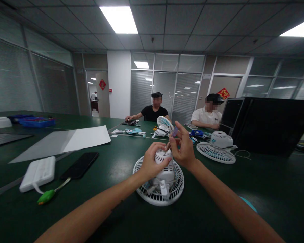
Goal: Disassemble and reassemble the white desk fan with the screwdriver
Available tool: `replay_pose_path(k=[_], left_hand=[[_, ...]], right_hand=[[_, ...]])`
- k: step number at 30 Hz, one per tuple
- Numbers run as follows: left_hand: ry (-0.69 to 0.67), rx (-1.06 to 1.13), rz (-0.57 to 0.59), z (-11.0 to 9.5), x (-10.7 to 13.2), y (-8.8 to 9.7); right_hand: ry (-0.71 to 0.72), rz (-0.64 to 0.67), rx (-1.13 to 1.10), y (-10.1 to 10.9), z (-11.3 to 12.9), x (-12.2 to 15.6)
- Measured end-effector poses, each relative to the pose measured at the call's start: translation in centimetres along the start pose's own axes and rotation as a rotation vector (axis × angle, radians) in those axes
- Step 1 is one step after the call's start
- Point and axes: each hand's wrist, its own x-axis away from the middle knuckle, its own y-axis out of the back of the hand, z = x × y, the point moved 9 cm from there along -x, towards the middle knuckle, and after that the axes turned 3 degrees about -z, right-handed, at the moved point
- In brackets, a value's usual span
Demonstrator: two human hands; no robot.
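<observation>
So I've got this white fan (166,175) right in front of me on the surface (116,155), lying grille (159,203) down with the housing poking up. I figure that's the handy way to park it: the wide ring makes a stable foot and the top faces me. My left grip (151,162) is curled partway round the top of the housing, thumb on the near side, fingers over the far side, probably so it doesn't spin or tip. My right grip (182,148) is pinched closed on a screwdriver (175,131), purple handle up, shaft slanting down to the housing top. Can't tell if the tip is actually seated in anything, my fingers crowd that spot.

Nothing blocks my arms really. The phone (80,165) and power bank (39,172) sit well off to the left, papers (88,138) beyond them. There's a second fan (219,139) on the right, near a big black monitor (271,126), and another fan (164,127) straight ahead behind my hands. Reaching forward would be the cramped direction, imo.
</observation>
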Motion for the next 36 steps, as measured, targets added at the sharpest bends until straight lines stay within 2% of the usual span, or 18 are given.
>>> replay_pose_path(k=[8,16,18,22,26,32,36], left_hand=[[0.002,-0.005,-0.005,-0.1,0.0,0.1],[0.002,0.008,-0.005,0.1,0.0,0.0],[-0.001,0.006,-0.009,0.0,0.0,0.0],[0.008,0.001,-0.007,-0.1,0.0,0.0],[0.015,0.002,-0.009,-0.1,0.0,0.0],[0.022,-0.047,0.010,0.3,0.0,0.1],[0.025,-0.042,0.015,0.4,-0.1,0.2]], right_hand=[[-0.012,-0.030,-0.045,0.5,0.0,0.0],[0.080,-0.032,-0.043,0.6,1.1,-0.1],[0.064,-0.038,-0.035,0.5,0.9,-0.1],[-0.057,-0.045,-0.021,0.3,0.2,-0.4],[-0.126,0.015,0.020,0.3,0.4,-1.8],[-0.066,0.140,0.058,0.8,2.9,-5.9],[-0.094,0.222,-0.011,0.6,3.6,-7.2]])
